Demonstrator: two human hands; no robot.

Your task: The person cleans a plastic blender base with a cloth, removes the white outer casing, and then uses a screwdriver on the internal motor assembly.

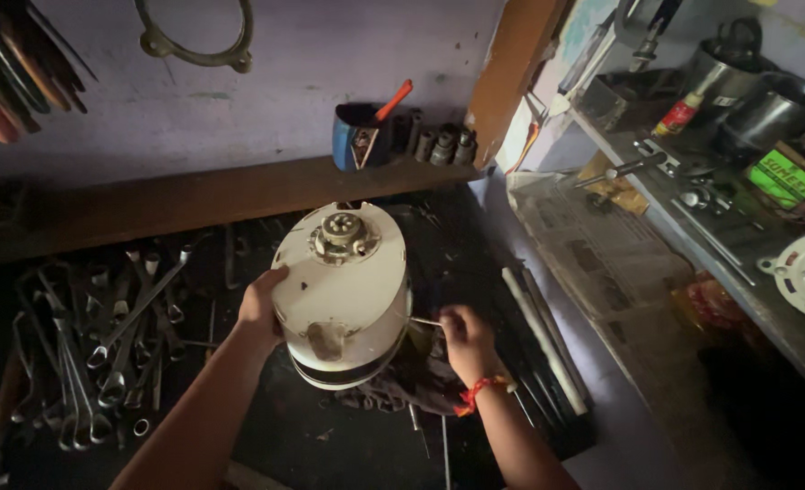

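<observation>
My left hand (259,308) grips the side of the big white motor housing (343,290), tipped up on the dark bench (330,436). My right hand (464,338) pinches a thin metal rod (425,320) (poking into its side). Wrenches (112,345) lie nearby.

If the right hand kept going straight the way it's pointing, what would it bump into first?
Most likely the cream-coloured motor housing. The right hand holds a thin metal rod aimed leftward at the housing's side, with almost no gap between them, though depth is hard to judge.
</observation>
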